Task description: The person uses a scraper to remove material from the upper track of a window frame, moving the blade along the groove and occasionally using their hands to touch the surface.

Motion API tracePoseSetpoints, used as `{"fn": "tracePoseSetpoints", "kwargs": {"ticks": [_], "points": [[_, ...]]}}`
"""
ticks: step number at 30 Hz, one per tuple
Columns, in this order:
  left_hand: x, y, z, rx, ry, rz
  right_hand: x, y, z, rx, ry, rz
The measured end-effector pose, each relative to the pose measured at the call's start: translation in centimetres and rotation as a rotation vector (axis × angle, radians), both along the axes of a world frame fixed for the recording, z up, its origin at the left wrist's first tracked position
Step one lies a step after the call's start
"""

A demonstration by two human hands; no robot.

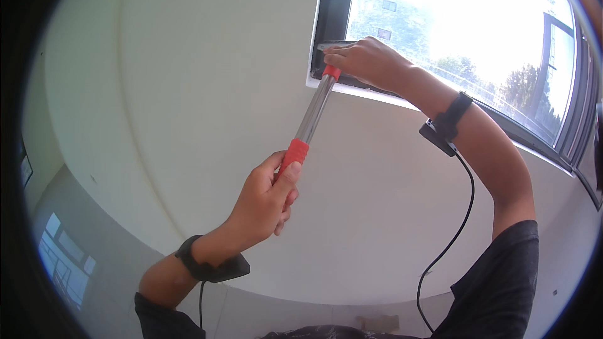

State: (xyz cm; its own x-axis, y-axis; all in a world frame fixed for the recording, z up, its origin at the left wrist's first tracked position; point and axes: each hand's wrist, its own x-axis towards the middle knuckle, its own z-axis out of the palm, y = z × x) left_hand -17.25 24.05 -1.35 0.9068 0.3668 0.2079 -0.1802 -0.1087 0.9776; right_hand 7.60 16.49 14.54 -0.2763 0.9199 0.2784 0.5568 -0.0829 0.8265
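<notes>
A window squeegee (315, 108) with a steel tube handle and red grips slants up from the middle of the view to the lower left corner of the window (465, 25). My left hand (267, 198) is wrapped round its lower red grip. At the upper end, my right hand (365, 61) holds the squeegee by its head, next to the upper red collar. The thin grey bar of the head shows beside my fingers, at the dark window frame (333, 0). My right hand hides part of the head, so I cannot tell whether its edge touches the glass.
A plain pale wall (213, 88) spreads left of and below the window. The white sill edge (383, 97) runs under the frame. Each wrist wears a black strap with a small box, and a black cable (472, 194) hangs from the right one. Shiny tiles (113, 263) reflect a window at lower left.
</notes>
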Motion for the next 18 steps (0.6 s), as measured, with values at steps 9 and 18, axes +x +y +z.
{"fn": "tracePoseSetpoints", "kwargs": {"ticks": [9, 18], "points": [[0.22, 0.36, 0.63, 0.001, 0.022, -0.002, 0.37, -0.05, 0.37, 0.009, -0.002, 0.05], [0.47, -0.11, 0.55, 0.019, 0.014, 0.033, 0.68, -0.42, 0.23, 0.032, 0.052, 0.041]]}}
